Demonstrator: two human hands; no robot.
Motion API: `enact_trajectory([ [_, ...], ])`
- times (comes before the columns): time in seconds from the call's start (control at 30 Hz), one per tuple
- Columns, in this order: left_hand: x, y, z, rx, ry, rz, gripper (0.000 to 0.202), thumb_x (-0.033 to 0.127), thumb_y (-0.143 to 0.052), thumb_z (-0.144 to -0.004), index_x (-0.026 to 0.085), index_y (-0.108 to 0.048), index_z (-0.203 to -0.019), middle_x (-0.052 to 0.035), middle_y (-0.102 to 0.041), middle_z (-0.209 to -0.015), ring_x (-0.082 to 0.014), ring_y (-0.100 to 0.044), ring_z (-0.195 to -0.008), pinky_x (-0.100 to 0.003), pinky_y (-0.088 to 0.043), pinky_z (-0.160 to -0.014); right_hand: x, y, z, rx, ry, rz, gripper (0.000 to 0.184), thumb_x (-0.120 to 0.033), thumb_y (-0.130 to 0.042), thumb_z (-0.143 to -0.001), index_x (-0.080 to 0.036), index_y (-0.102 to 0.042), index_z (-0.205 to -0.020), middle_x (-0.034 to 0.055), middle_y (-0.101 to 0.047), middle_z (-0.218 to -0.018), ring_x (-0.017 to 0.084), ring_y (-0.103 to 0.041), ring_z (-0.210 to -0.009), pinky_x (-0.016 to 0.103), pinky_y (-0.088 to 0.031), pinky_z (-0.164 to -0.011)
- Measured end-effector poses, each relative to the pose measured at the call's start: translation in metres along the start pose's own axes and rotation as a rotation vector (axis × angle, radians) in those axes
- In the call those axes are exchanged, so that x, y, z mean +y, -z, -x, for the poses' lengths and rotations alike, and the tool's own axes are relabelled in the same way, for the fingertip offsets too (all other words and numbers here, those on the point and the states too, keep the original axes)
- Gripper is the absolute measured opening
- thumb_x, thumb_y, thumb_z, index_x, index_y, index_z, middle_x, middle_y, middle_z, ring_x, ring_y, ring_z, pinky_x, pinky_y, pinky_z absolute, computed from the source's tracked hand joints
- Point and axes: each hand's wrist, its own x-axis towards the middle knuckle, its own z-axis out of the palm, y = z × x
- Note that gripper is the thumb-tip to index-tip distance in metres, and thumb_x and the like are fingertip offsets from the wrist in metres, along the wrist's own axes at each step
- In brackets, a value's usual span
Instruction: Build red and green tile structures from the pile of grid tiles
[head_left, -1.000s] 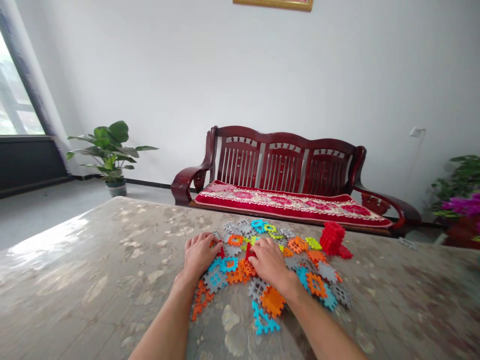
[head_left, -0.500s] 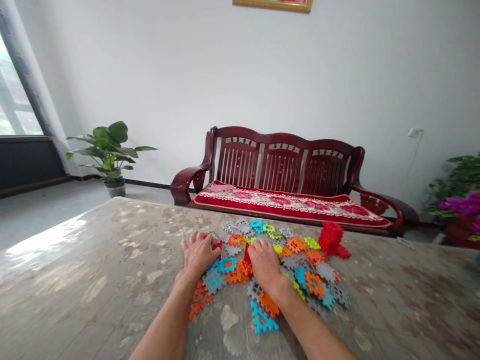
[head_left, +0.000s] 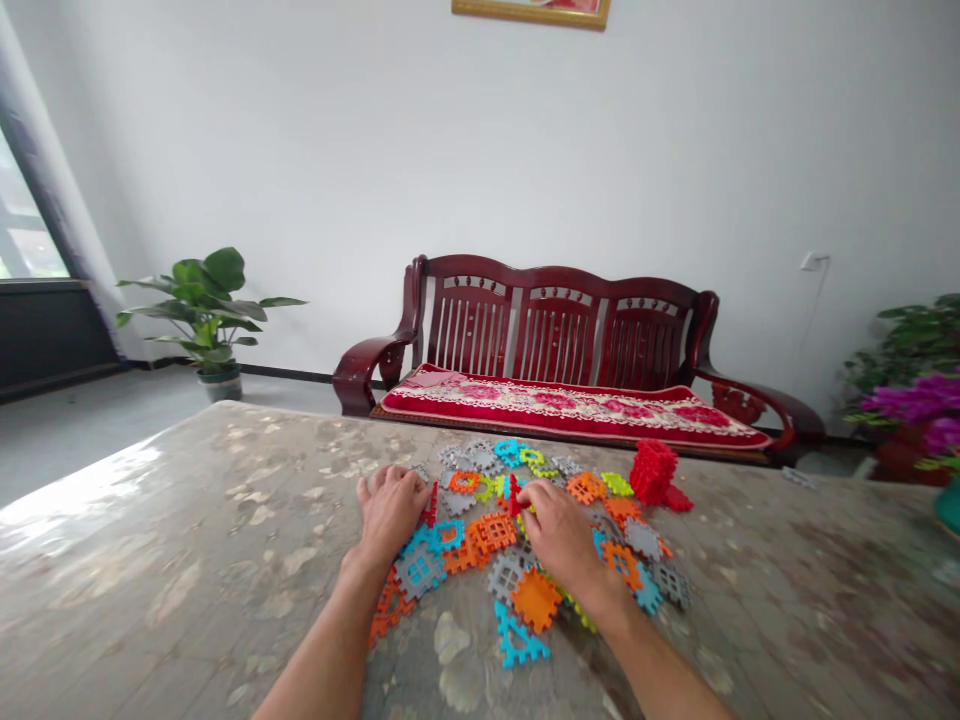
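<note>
Two hands are on the surface, low in the middle of the frame. The right hand has its thumb and finger clamped on a thin red piece, which stands up on its edge near the middle. The left hand, a bit left of the middle, has its fingers bent beside another red piece, also standing up. I cannot tell if those fingers pinch it, because the tips are hidden.

Flat bumpy pieces lie in a messy heap between the hands and around them. An orange piece and a blue triangle lie at the lower middle. The right hand and arm hide part of the heap. To the right, a red stack stands beside a flat red piece.

Past the surface, a dark wooden seat with a red cloth fills the center. A green plant is at the left, and purple flowers are at the right edge.
</note>
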Motion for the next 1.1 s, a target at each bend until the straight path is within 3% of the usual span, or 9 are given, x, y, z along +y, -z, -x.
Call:
enact_trajectory([
  [0.2, 0.003, 0.001, 0.0, 0.09, -0.05, 0.009, 0.024, 0.036, -0.049, -0.091, 0.023, -0.066, -0.08, -0.0069, -0.068, -0.108, -0.0307, -0.048, -0.124, -0.063, -0.014, -0.113, 0.047, 0.006, 0.013, 0.065, -0.104, -0.133, 0.019, -0.013, -0.047, -0.087, -0.023, -0.062, -0.093, 0.0041, -0.066, -0.102, 0.019, -0.062, -0.094, 0.03, -0.045, -0.083],
  [0.33, 0.004, 0.002, 0.0, 0.125, -0.088, 0.034, 0.021, 0.033, -0.048, -0.093, 0.023, -0.063, -0.083, -0.0058, -0.07, -0.102, -0.0285, -0.053, -0.12, -0.063, -0.011, -0.113, 0.06, 0.001, 0.019, 0.065, -0.081, -0.159, 0.02, -0.011, -0.046, -0.086, -0.023, -0.062, -0.09, 0.004, -0.065, -0.1, 0.019, -0.062, -0.096, 0.031, -0.045, -0.086],
  [0.43, 0.005, 0.004, -0.001, 0.153, -0.114, 0.085, 0.018, 0.032, -0.048, -0.093, 0.023, -0.06, -0.083, -0.0032, -0.072, -0.094, -0.0251, -0.059, -0.111, -0.06, -0.011, -0.114, 0.056, 0.0, 0.021, 0.08, -0.046, -0.138, 0.021, -0.011, -0.047, -0.085, -0.024, -0.062, -0.091, 0.0041, -0.065, -0.101, 0.02, -0.062, -0.096, 0.032, -0.046, -0.085],
  [0.5, 0.005, 0.004, -0.003, 0.145, -0.146, 0.139, 0.019, 0.033, -0.048, -0.093, 0.023, -0.057, -0.08, -0.001, -0.07, -0.083, -0.0222, -0.062, -0.098, -0.053, -0.023, -0.111, 0.05, 0.001, 0.021, 0.094, -0.023, -0.116, 0.021, -0.01, -0.047, -0.085, -0.023, -0.062, -0.092, 0.0045, -0.066, -0.102, 0.02, -0.063, -0.094, 0.032, -0.047, -0.083],
  [0.6, 0.009, 0.003, -0.007, 0.092, -0.166, 0.296, 0.02, 0.035, -0.049, -0.089, 0.022, -0.054, -0.075, 0.001, -0.064, -0.072, -0.0175, -0.06, -0.075, -0.033, -0.043, -0.083, 0.04, 0.003, 0.021, 0.112, 0.039, -0.112, 0.021, -0.008, -0.048, -0.085, -0.023, -0.061, -0.092, 0.0048, -0.066, -0.102, 0.021, -0.062, -0.097, 0.033, -0.047, -0.085],
  [0.67, 0.015, 0.001, -0.009, 0.084, -0.149, 0.449, 0.02, 0.037, -0.05, -0.087, 0.022, -0.052, -0.073, 0.0026, -0.059, -0.067, -0.015, -0.056, -0.065, -0.027, -0.041, -0.066, 0.034, 0.003, 0.022, 0.125, 0.086, -0.122, 0.021, -0.007, -0.048, -0.085, -0.023, -0.06, -0.092, 0.0048, -0.065, -0.102, 0.021, -0.062, -0.098, 0.033, -0.047, -0.087],
  [0.8, 0.036, -0.006, -0.009, 0.087, -0.139, 0.772, 0.018, 0.039, -0.056, -0.081, 0.021, -0.057, -0.077, 0.0041, -0.057, -0.064, -0.0124, -0.053, -0.06, -0.023, -0.039, -0.06, 0.027, 0.0, 0.022, 0.152, 0.143, -0.109, 0.021, -0.006, -0.048, -0.086, -0.023, -0.06, -0.093, 0.0045, -0.065, -0.099, 0.02, -0.061, -0.096, 0.034, -0.048, -0.087],
  [1.1, 0.082, -0.018, 0.01, -0.185, -0.042, 1.162, 0.027, 0.034, -0.066, -0.069, 0.017, -0.06, -0.09, 0.0074, -0.057, -0.054, -0.0098, -0.051, -0.049, -0.02, -0.035, -0.048, 0.016, -0.007, 0.026, 0.124, 0.217, 0.001, 0.021, -0.005, -0.049, -0.089, -0.021, -0.059, -0.096, 0.0056, -0.066, -0.102, 0.021, -0.06, -0.099, 0.035, -0.049, -0.088],
])
